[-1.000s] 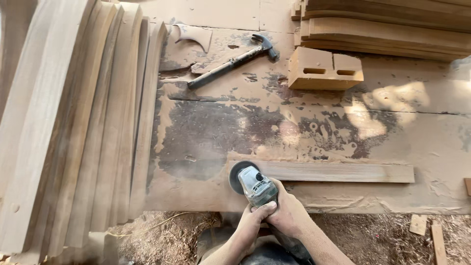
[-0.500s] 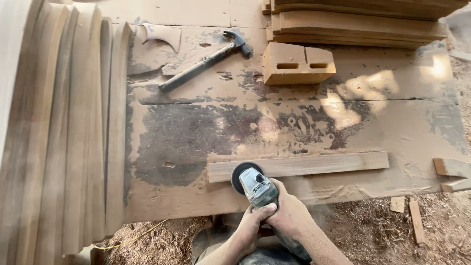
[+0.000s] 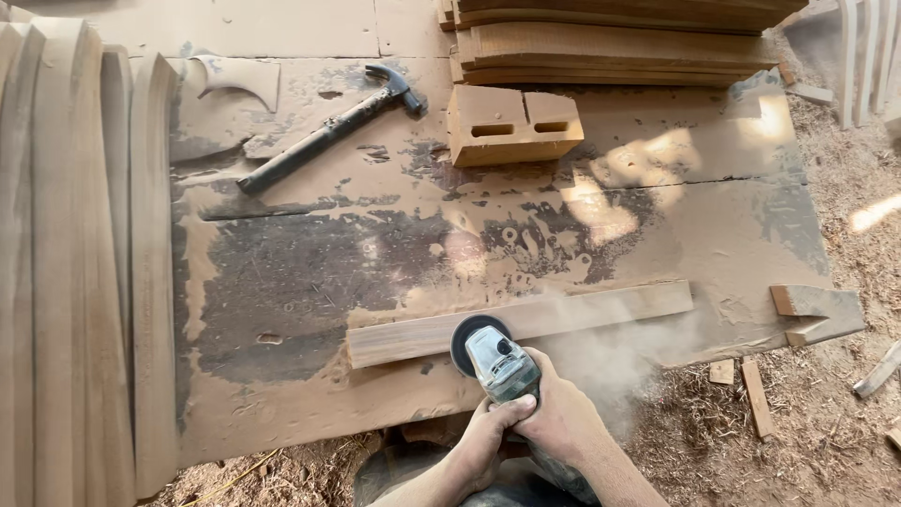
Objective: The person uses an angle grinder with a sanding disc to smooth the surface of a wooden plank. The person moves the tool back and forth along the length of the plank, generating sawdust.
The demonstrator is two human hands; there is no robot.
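Sawdust coats the worn workbench, which stands on ground strewn with shavings and offcuts. We grip an angle grinder with both hands at the near edge of the bench: the right hand wraps closed around the body of the tool, and the left hand closes on it just below and to the left. Its dark disc meets the near edge of a long wooden strip lying flat across the bench, and a haze of dust drifts to the right of the contact. Farther back we see a claw hammer, a slotted wooden block and stacked boards. Curved wooden slats lie along the left side.
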